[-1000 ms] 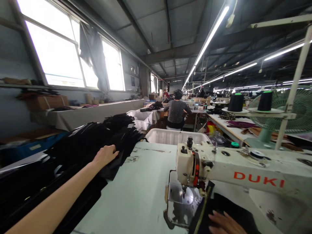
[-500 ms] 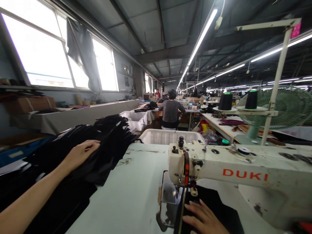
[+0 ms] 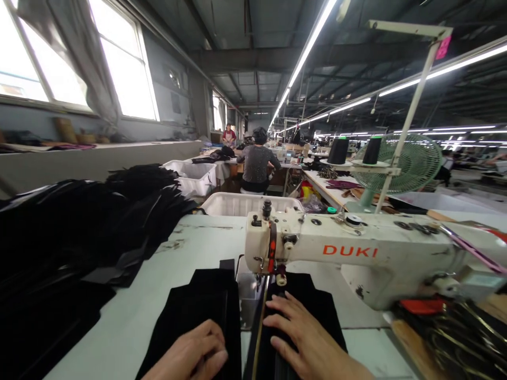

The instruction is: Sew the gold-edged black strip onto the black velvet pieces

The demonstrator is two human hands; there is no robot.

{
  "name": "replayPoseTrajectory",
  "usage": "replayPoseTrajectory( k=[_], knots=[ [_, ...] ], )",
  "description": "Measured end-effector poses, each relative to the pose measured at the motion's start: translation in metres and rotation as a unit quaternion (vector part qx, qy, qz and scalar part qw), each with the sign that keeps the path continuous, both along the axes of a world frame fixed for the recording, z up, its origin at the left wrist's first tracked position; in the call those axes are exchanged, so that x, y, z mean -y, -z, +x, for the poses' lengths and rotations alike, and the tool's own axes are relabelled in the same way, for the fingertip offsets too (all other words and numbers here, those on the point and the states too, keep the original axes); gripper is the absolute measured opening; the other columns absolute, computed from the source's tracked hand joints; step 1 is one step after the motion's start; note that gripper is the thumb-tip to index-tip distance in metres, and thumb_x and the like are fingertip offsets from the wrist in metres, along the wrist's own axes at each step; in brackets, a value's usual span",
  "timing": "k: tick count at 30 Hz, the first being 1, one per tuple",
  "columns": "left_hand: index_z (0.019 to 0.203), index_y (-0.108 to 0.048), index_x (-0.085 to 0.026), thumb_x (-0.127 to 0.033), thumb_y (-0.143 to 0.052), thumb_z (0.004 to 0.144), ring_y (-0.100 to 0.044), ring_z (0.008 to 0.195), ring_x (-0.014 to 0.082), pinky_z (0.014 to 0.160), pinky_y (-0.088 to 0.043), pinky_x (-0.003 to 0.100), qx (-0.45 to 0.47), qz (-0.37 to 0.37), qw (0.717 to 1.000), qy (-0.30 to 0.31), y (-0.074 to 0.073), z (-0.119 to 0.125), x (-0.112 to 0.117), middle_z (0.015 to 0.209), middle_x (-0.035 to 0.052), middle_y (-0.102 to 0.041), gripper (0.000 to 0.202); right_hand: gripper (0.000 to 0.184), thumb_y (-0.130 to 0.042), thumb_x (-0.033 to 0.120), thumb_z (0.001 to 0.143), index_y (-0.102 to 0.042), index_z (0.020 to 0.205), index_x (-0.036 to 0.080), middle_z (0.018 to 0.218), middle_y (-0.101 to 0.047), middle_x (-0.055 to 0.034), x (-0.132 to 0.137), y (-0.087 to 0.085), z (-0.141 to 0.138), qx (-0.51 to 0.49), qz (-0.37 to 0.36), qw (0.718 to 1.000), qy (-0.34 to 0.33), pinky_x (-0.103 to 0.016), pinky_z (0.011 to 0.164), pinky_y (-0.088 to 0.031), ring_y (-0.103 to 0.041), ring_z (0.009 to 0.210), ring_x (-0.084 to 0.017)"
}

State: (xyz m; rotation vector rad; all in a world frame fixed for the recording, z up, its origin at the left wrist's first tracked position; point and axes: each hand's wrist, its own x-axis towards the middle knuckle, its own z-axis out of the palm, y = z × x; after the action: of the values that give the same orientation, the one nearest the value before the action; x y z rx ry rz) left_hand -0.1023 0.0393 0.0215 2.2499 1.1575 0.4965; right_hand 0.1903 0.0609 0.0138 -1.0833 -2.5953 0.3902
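Everything at that bench sat around the white sewing machine with DUKI in red letters on its arm. Just in front of its needle end, the person's right hand lay flat on a black fabric piece, palm down, fingers spread apart and stretched toward the needle, clamped on nothing. That piece lay on the table directly under the machine head, running back toward the person.

To the left of the needle, a second black fabric piece lay flat on the pale green table, just beside the first, with a narrow gap between them. The left hand rested on its near end, fingers curled loosely together and pressing down; I could not tell whether they pinched the cloth.

Further left of the machine, a big heap of black cut pieces covered that side of the table. Behind the machine stood a white plastic bin, and beyond it a seated person worked with their back turned. To the machine's rear right stood a green fan and two dark thread cones on a stand.
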Motion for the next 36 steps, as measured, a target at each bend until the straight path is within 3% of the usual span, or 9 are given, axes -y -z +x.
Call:
replayPoseTrajectory(
  k=[3, 5, 8, 11, 14, 18, 26, 32, 36],
  knots=[
    [0.110, -0.062, -0.024, -0.026, -0.042, 0.098, -0.056, 0.117, 0.0252, 0.102, -0.043, 0.036, -0.068, 0.037, 0.997, -0.012, -0.023, -0.011, -0.043, 0.127, 0.0066, -0.059, 0.023, 0.028, -0.053, 0.025, 0.099, -0.061, 0.125, 0.026, 0.145, -0.053, -0.0062, 0.000, -0.005, -0.001, -0.005, -0.021, 1.000, 0.007, -0.049, 0.119, -0.024, -0.043, 0.139, -0.021],
    [0.127, -0.055, -0.025, -0.026, -0.051, 0.093, -0.042, 0.133, 0.0307, 0.112, -0.031, 0.046, -0.089, 0.041, 0.995, 0.014, -0.033, -0.014, -0.075, 0.145, 0.0079, -0.047, 0.034, 0.028, -0.053, 0.020, 0.098, -0.062, 0.124, 0.024, 0.144, -0.054, -0.0072, 0.000, -0.007, -0.003, -0.007, -0.024, 1.000, 0.007, -0.048, 0.120, -0.023, -0.043, 0.138, -0.020],
    [0.126, -0.057, -0.028, -0.036, -0.070, 0.083, -0.047, 0.126, 0.0312, 0.109, -0.032, 0.045, -0.117, 0.019, 0.989, 0.088, -0.037, -0.013, -0.114, 0.133, 0.0042, -0.057, 0.045, 0.030, -0.055, 0.014, 0.095, -0.063, 0.122, 0.025, 0.141, -0.057, -0.0051, 0.001, -0.010, -0.002, -0.013, -0.015, 1.000, -0.008, -0.048, 0.119, -0.024, -0.045, 0.137, -0.019],
    [0.114, -0.062, -0.026, -0.045, -0.079, 0.074, -0.056, 0.103, 0.0294, 0.092, -0.041, 0.040, -0.148, 0.003, 0.983, 0.111, -0.036, -0.011, -0.132, 0.106, 0.0023, -0.063, 0.047, 0.032, -0.055, 0.008, 0.094, -0.064, 0.118, 0.029, 0.136, -0.061, -0.0009, 0.001, -0.012, 0.002, -0.034, 0.008, 0.999, -0.014, -0.047, 0.118, -0.029, -0.048, 0.134, -0.017],
    [0.100, -0.063, -0.023, -0.048, -0.081, 0.072, -0.054, 0.093, 0.0259, 0.084, -0.041, 0.036, -0.172, -0.003, 0.978, 0.116, -0.034, -0.014, -0.134, 0.092, 0.0005, -0.057, 0.042, 0.035, -0.052, 0.005, 0.093, -0.064, 0.115, 0.028, 0.134, -0.063, -0.0003, 0.000, -0.011, 0.006, -0.048, 0.028, 0.998, -0.015, -0.047, 0.116, -0.034, -0.050, 0.133, -0.016],
    [0.094, -0.058, -0.020, -0.050, -0.080, 0.073, -0.051, 0.100, 0.0255, 0.087, -0.040, 0.038, -0.180, 0.000, 0.976, 0.122, -0.032, -0.017, -0.130, 0.101, 0.0029, -0.056, 0.043, 0.041, -0.048, -0.001, 0.085, -0.064, 0.111, 0.027, 0.132, -0.064, -0.0017, 0.003, -0.011, 0.000, -0.067, 0.053, 0.996, -0.006, -0.047, 0.113, -0.038, -0.055, 0.128, -0.019],
    [0.094, -0.059, -0.019, -0.051, -0.076, 0.077, -0.054, 0.082, 0.0208, 0.072, -0.044, 0.034, -0.228, -0.023, 0.967, 0.110, -0.028, -0.024, -0.130, 0.086, 0.0005, -0.055, 0.040, 0.029, -0.062, 0.008, 0.080, -0.066, 0.102, 0.026, 0.114, -0.069, -0.0014, 0.030, 0.003, -0.051, -0.123, 0.093, 0.985, 0.084, -0.036, 0.093, -0.051, -0.065, 0.105, -0.023],
    [0.081, -0.057, -0.018, -0.050, -0.069, 0.085, -0.055, 0.092, 0.0230, 0.083, -0.043, 0.039, -0.186, 0.002, 0.973, 0.134, -0.024, -0.026, -0.121, 0.091, 0.0025, -0.057, 0.035, 0.033, -0.074, 0.013, 0.069, -0.065, 0.100, 0.022, 0.096, -0.069, -0.0028, 0.035, 0.018, -0.083, -0.128, 0.145, 0.973, 0.127, -0.035, 0.072, -0.052, -0.065, 0.085, -0.025],
    [0.078, -0.050, -0.020, -0.042, -0.068, 0.088, -0.055, 0.087, 0.0207, 0.084, -0.043, 0.037, -0.136, 0.020, 0.983, 0.125, -0.030, -0.027, -0.103, 0.086, -0.0005, -0.057, 0.030, 0.052, -0.073, 0.014, 0.066, -0.061, 0.116, 0.019, 0.098, -0.069, -0.0072, 0.038, 0.024, -0.105, -0.131, 0.162, 0.961, 0.183, -0.038, 0.070, -0.054, -0.066, 0.084, -0.029]
  ],
)
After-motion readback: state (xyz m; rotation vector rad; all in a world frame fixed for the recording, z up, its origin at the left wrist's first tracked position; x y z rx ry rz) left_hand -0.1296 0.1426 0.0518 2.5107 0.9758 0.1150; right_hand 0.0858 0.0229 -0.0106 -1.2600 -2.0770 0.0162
